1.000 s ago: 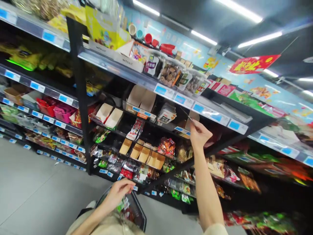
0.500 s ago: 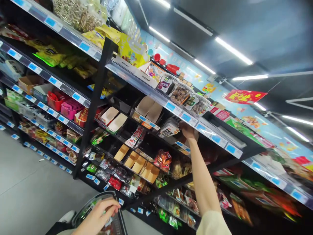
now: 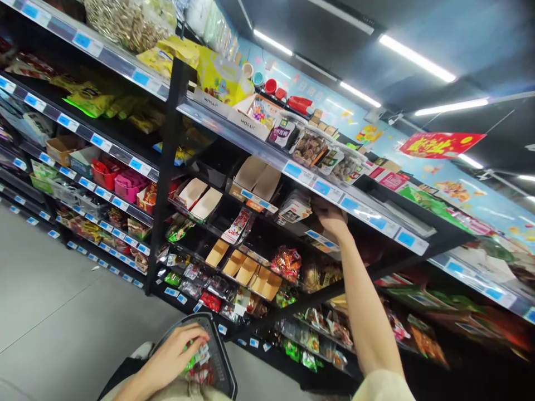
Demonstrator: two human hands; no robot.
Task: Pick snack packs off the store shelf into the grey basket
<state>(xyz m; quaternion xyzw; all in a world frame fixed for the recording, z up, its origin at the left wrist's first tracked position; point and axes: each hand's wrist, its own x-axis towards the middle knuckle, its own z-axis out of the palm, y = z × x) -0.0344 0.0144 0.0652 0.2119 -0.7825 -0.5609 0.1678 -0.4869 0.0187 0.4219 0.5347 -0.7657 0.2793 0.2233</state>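
Observation:
My right hand (image 3: pixel 331 218) is raised to the second shelf from the top, just under a rail of blue price tags (image 3: pixel 334 192). Its fingers reach back into the shelf beside a stack of white packets (image 3: pixel 295 209) and are hidden from me. Low down, my left hand (image 3: pixel 174 356) lies on the near rim of a dark mesh shopping basket (image 3: pixel 218 348), fingers curled over it. The basket holds several colourful snack packets (image 3: pixel 199 359).
Black shop shelving (image 3: pixel 167 167) runs along the aisle, filled with snack bags, brown card trays (image 3: pixel 246 267) and tubs of dried goods (image 3: pixel 311 147). Grey floor (image 3: pixel 54 301) lies at lower left. A red sign (image 3: pixel 441 143) hangs from the ceiling.
My right hand went from holding something thin in front of the shelf to reaching deep into it. The view tilted up and left, then settled. My left hand stayed on the basket.

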